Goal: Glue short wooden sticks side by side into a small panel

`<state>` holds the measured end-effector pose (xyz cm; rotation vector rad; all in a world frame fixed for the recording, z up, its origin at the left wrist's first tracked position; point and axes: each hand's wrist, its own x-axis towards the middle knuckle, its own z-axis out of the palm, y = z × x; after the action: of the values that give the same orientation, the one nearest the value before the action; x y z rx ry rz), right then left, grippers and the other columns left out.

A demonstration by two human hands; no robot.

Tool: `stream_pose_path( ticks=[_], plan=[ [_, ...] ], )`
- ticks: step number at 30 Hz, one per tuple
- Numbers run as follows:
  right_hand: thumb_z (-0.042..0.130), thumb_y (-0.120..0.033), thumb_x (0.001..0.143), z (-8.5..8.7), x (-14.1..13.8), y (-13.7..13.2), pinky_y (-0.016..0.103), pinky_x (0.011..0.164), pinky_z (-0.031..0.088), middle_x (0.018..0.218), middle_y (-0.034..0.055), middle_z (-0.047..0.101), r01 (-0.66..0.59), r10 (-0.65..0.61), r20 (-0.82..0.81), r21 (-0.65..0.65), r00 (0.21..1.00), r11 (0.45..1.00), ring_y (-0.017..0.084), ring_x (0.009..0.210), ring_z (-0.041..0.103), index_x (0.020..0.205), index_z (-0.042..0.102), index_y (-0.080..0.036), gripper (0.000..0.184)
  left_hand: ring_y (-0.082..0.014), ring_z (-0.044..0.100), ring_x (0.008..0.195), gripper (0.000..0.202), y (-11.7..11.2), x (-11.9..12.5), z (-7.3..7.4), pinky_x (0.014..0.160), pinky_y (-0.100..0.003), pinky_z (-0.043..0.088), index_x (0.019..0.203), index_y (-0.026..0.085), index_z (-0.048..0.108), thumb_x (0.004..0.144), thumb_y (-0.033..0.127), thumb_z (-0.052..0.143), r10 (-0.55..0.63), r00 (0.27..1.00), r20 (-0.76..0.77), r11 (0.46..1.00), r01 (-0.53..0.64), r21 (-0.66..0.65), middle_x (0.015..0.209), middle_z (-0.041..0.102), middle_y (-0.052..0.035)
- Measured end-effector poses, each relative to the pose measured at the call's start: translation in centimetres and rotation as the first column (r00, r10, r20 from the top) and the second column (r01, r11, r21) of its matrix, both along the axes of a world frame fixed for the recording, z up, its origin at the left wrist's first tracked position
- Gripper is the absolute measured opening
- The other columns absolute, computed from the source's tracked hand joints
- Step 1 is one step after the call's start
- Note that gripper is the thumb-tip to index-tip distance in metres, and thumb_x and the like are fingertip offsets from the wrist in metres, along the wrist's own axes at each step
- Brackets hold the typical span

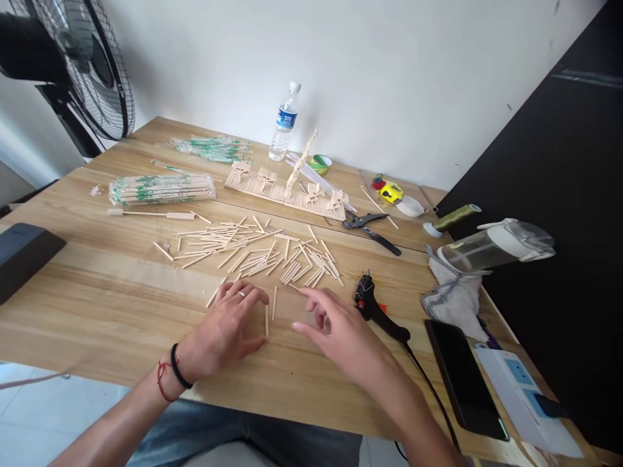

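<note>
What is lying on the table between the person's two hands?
In the head view, two short wooden sticks lie side by side on the bare wooden table between the left hand and the right hand.

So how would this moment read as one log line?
left hand: flat on wooden table | right hand: open, hovering | short pale wooden sticks: scattered ahead

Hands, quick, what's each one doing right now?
Left hand: open, flat on the table, holding nothing.
Right hand: open, fingers spread, holding nothing.
</note>
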<state>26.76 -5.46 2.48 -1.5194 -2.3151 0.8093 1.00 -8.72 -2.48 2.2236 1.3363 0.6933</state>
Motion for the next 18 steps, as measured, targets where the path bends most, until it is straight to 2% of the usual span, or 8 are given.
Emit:
stream_pose_path(
  ticks=[4, 7, 11, 14, 18],
  plan=[
    [0.085, -0.018, 0.088, -0.9, -3.1, 0.5, 0.040, 0.081, 0.063, 0.112, 0.0049, 0.074, -0.039, 0.040, 0.022, -0.031, 0.999, 0.999, 0.020, 0.079, 0.071, 0.146, 0.062, -0.024, 0.062, -0.0323, 0.059, 0.126, 0.062, -1.1, -1.2, 0.0, 0.108, -0.048, 0.042, 0.131, 0.027, 0.050, 0.082, 0.012, 0.086, 0.015, 1.000, -0.007, 0.999, -0.015, 0.035, 0.131, 0.070, -0.0063],
    [0.089, -0.016, 0.083, -1.5, -3.7, 0.8, 0.043, 0.089, 0.063, 0.117, 0.0071, 0.074, -0.067, 0.069, 0.037, -0.049, 0.997, 0.997, 0.024, 0.092, 0.074, 0.147, 0.062, -0.024, 0.069, -0.0336, 0.057, 0.132, 0.071, -1.8, -2.0, -0.5, 0.111, -0.049, 0.039, 0.140, 0.027, 0.047, 0.084, 0.016, 0.090, 0.043, 0.999, -0.014, 0.997, -0.042, 0.063, 0.135, 0.069, -0.0084],
    [0.091, -0.013, 0.082, -2.1, -4.2, 0.9, 0.044, 0.094, 0.062, 0.116, 0.0072, 0.073, -0.069, 0.073, 0.058, -0.067, 0.996, 0.995, 0.026, 0.100, 0.074, 0.146, 0.063, -0.023, 0.070, -0.0327, 0.058, 0.130, 0.083, -2.2, -2.5, -0.9, 0.111, -0.048, 0.036, 0.145, 0.028, 0.045, 0.080, 0.016, 0.096, 0.054, 0.998, -0.014, 0.995, -0.053, 0.086, 0.136, 0.068, -0.0076],
    [0.090, -0.011, 0.084, -2.4, -4.6, 1.0, 0.043, 0.094, 0.061, 0.115, 0.0073, 0.072, -0.053, 0.058, 0.071, -0.070, 0.996, 0.996, 0.026, 0.101, 0.074, 0.142, 0.064, -0.022, 0.065, -0.0301, 0.059, 0.124, 0.071, -2.4, -2.5, -0.8, 0.107, -0.045, 0.036, 0.138, 0.028, 0.052, 0.082, 0.014, 0.094, 0.025, 1.000, -0.012, 0.995, -0.023, 0.101, 0.136, 0.069, -0.0050],
    [0.089, -0.011, 0.085, -2.5, -5.0, 1.3, 0.044, 0.096, 0.058, 0.115, 0.0083, 0.070, -0.057, 0.061, 0.073, -0.065, 0.995, 0.996, 0.027, 0.102, 0.072, 0.127, 0.069, -0.020, 0.047, -0.0269, 0.059, 0.114, 0.036, -2.6, -2.5, -0.4, 0.101, -0.042, 0.036, 0.119, 0.025, 0.063, 0.093, 0.010, 0.083, -0.032, 0.999, 0.015, 0.994, 0.030, 0.101, 0.125, 0.071, -0.0028]
  ],
)
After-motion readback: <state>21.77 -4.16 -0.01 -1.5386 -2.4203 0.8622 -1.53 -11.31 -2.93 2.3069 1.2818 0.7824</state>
